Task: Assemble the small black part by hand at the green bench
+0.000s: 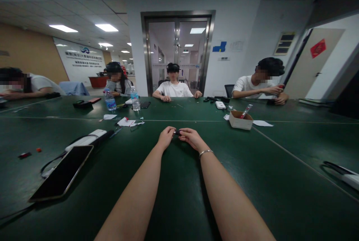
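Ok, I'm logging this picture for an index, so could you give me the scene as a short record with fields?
Left hand: pinching a small dark item
Right hand: pinching the same item from the other side
Item identity: too small to tell
Right wrist: silver bracelet
Surface: green table
Left of the arms: dark-screened phone
Ahead, to the right: open box
Ahead, to the left: two upright bottles
Others: four people at the table

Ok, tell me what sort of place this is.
Probably an office or its meeting area: people sit around a big green table, a large lettered sign hangs at the left, and glass double doors stand behind.
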